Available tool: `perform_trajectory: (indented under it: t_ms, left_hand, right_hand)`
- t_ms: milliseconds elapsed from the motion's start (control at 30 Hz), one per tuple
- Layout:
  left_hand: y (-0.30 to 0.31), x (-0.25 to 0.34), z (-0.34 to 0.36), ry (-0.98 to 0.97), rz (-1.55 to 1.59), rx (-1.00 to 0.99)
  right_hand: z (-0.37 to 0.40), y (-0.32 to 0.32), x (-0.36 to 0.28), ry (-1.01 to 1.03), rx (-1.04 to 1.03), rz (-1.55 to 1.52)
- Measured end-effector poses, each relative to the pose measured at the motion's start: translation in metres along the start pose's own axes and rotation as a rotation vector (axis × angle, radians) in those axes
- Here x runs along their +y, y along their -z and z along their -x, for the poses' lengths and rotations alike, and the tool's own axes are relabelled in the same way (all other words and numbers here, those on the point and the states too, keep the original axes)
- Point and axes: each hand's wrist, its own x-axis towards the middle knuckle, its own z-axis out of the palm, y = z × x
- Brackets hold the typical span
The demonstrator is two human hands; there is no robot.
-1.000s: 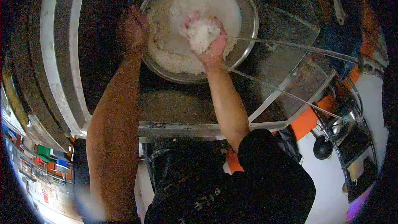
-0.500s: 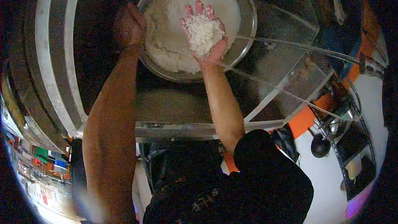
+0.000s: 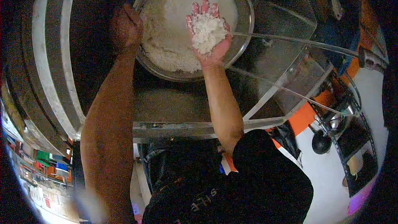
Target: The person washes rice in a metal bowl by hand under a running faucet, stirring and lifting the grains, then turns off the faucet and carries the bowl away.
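A wide round metal bowl (image 3: 248,37) holds cloudy whitish water, with pale grains that look like rice (image 3: 166,60) lying along its near left side. My right hand (image 3: 219,52) is over the bowl, palm up with fingers spread, and a heap of wet rice (image 3: 207,33) rests on the palm. Bits of grain cling to the fingertips. At the bowl's left rim my left hand (image 3: 125,27) is closed against the edge; it seems to grip the rim, though shadow hides most of its fingers.
The bowl stands inside a dark metal basin with a raised front edge (image 3: 174,130). A thin bar-like shape (image 3: 290,43) runs from the right toward my right hand. Beyond the basin, a black pan (image 3: 321,142) and a dark rack (image 3: 360,157) are at the lower right.
My right hand has shifted slightly right over the bowl, with the rice still on its palm. My left hand stays at the rim. The whole view has drifted a little.
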Motion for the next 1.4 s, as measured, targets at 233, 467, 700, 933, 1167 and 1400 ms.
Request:
perform_trajectory:
  t_ms: [233, 467, 700, 933, 1167, 1400]
  left_hand:
    - [0.003, 0.005, 0.002, 0.018, -0.028, 0.052]
    - [0.008, 0.013, 0.001, 0.149, -0.024, -0.001]
    - [0.008, 0.004, 0.004, 0.108, 0.031, -0.046]
    - [0.004, -0.001, 0.002, 0.036, 0.026, -0.015]
    - [-0.023, -0.048, 0.008, -0.497, -0.275, 0.31]
    - [0.002, -0.008, 0.001, 0.007, -0.029, -0.01]
  right_hand:
    - [-0.001, -0.008, 0.0, -0.036, 0.013, -0.063]
    - [-0.015, -0.034, 0.007, -0.032, 0.663, 0.594]
    - [-0.008, -0.028, 0.001, -0.123, 0.513, 0.376]
    - [-0.005, -0.028, 0.013, -0.066, -0.017, 0.105]
    - [-0.005, -0.027, 0.012, -0.033, -0.085, 0.372]
    - [-0.044, 0.047, -0.018, 0.15, 0.399, 1.908]
